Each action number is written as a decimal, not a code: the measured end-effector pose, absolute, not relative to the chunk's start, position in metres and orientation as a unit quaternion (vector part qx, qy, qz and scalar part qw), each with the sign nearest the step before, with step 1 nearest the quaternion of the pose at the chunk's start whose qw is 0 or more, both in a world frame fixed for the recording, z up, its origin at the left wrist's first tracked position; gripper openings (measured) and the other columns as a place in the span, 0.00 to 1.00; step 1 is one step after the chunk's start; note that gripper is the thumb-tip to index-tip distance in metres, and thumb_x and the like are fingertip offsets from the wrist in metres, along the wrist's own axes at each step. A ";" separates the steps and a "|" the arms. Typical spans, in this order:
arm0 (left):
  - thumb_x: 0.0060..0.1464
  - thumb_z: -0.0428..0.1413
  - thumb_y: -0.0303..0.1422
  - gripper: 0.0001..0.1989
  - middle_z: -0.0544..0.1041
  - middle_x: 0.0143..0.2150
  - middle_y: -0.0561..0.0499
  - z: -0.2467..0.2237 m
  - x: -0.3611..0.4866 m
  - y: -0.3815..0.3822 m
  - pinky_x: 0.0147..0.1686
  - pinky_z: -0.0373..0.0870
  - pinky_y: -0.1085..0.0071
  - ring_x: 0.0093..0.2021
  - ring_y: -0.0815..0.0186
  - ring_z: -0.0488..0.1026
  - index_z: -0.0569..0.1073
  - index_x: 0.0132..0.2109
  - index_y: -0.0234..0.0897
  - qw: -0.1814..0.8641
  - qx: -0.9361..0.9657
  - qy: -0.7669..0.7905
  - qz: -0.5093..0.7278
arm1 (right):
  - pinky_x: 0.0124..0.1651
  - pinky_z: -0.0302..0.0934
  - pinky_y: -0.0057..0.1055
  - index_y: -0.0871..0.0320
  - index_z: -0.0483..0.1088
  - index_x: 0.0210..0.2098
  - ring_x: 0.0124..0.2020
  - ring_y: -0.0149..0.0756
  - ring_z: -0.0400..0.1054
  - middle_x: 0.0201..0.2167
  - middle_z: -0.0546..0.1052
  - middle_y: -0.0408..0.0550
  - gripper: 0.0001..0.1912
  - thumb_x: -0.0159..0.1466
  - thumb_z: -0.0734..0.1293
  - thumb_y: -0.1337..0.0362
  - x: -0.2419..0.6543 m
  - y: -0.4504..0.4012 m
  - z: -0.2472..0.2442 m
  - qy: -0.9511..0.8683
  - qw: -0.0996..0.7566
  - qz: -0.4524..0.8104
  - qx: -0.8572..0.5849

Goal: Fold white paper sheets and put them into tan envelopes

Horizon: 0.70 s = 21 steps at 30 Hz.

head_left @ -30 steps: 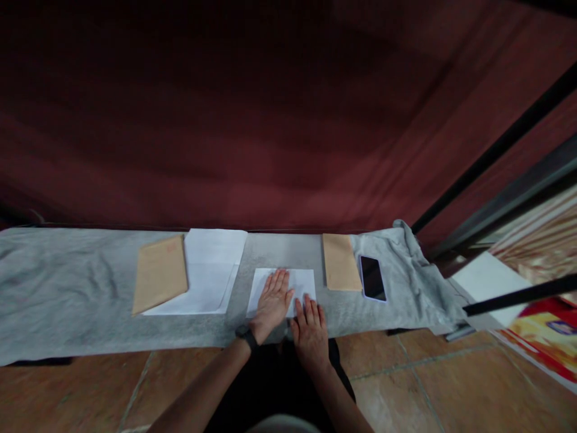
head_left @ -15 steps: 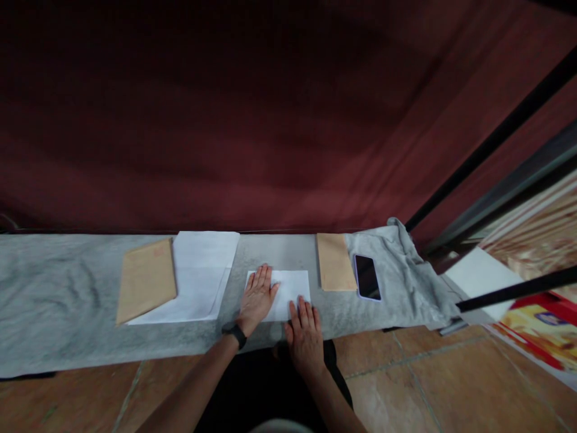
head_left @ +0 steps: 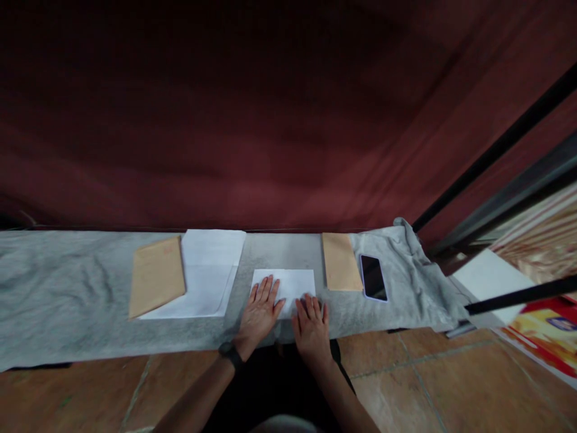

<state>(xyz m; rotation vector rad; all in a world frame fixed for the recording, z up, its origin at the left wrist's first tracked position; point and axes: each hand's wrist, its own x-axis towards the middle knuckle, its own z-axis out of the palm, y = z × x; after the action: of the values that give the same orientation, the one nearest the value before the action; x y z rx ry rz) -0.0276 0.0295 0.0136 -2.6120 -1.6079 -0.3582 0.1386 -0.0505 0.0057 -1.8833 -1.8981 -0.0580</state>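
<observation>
A small white sheet of paper (head_left: 288, 285), perhaps folded, lies on the grey cloth in front of me. My left hand (head_left: 260, 310) rests flat on its left part, fingers stretched out; a dark band is on that wrist. On the sheet's lower right corner lies my right hand (head_left: 312, 328), palm down with the fingers extended. Neither hand grips anything. To the right is a brown envelope (head_left: 341, 261), apart from the sheet. Left of my hands, larger white sheets (head_left: 210, 270) lie partly under another brown envelope (head_left: 157, 276).
A smartphone (head_left: 374, 278) lies just right of the right envelope. Grey cloth (head_left: 67, 300) covers the narrow table, bunched at its right end. Behind it hangs a dark red curtain-like surface (head_left: 270, 150). Black bars (head_left: 496, 150) and a red-yellow box (head_left: 547, 331) are at the right.
My left hand has slid slightly toward me on the sheet. My right hand stays near the lower right corner. The whole view has shifted a little.
</observation>
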 end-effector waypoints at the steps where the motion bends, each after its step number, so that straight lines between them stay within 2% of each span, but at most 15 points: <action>1: 0.67 0.42 0.44 0.30 0.57 0.72 0.40 0.014 -0.028 0.030 0.69 0.51 0.52 0.72 0.54 0.53 0.61 0.69 0.33 0.027 -0.846 -0.520 -0.118 | 0.69 0.44 0.55 0.56 0.68 0.61 0.66 0.51 0.58 0.64 0.69 0.55 0.22 0.72 0.57 0.57 0.138 -0.044 0.008 -0.687 0.231 -0.015 -0.689; 7: 0.67 0.42 0.42 0.28 0.58 0.72 0.42 0.013 -0.028 0.030 0.69 0.50 0.52 0.72 0.55 0.53 0.61 0.68 0.35 0.032 -0.845 -0.521 -0.113 | 0.68 0.49 0.48 0.61 0.63 0.65 0.69 0.48 0.54 0.67 0.64 0.55 0.24 0.72 0.55 0.61 0.124 0.012 0.017 -0.705 0.227 0.010 -0.672; 14: 0.65 0.44 0.39 0.27 0.59 0.71 0.43 0.016 -0.028 0.027 0.70 0.47 0.53 0.72 0.56 0.52 0.63 0.68 0.35 0.038 -0.846 -0.519 -0.115 | 0.69 0.47 0.50 0.61 0.61 0.67 0.69 0.48 0.53 0.68 0.61 0.57 0.25 0.73 0.54 0.61 0.117 0.040 0.006 -0.729 0.200 0.016 -0.654; 21: 0.66 0.45 0.42 0.28 0.58 0.71 0.41 0.015 -0.028 0.027 0.70 0.48 0.52 0.72 0.55 0.52 0.63 0.68 0.34 0.025 -0.843 -0.522 -0.131 | 0.68 0.46 0.50 0.58 0.57 0.69 0.70 0.47 0.53 0.69 0.59 0.57 0.26 0.73 0.55 0.59 0.130 0.032 -0.003 -0.707 0.194 -0.003 -0.680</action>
<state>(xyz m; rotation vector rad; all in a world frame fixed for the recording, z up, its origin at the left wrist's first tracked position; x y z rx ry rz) -0.0278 0.0273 0.0154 -2.6053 -1.6129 -0.4052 0.1303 0.0324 -0.0029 -1.9057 -1.9836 -0.0073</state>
